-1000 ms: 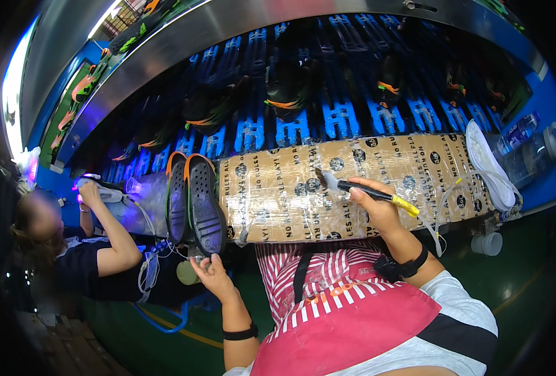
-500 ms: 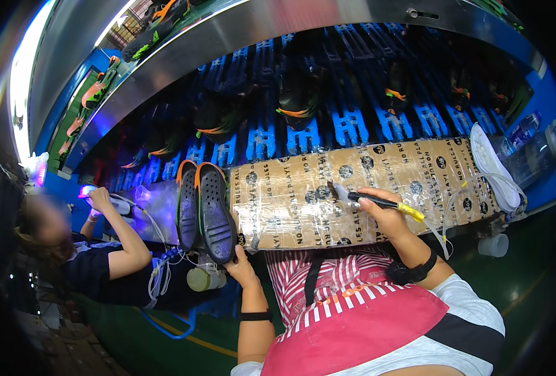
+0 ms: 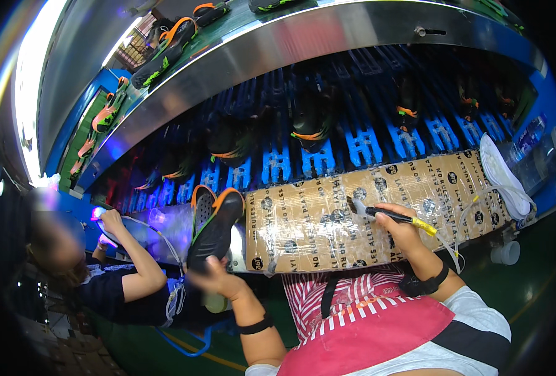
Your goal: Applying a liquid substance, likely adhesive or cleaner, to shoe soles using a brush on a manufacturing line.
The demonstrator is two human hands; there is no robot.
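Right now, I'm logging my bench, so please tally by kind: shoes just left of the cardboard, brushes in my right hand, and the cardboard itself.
Shoes: 2
Brush: 1
Cardboard: 1
Total: 4

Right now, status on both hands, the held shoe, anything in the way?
Left hand holding orange-edged dark shoe by its near end. Right hand holding brush over cardboard. Close by: second shoe, partly hidden behind the first.

Cardboard (image 3: 409, 188) lies centre, clogs (image 3: 214, 233) left of it, bottle (image 3: 530, 138) beyond its right end, shoes (image 3: 312, 125) on rack (image 3: 363, 145) behind.
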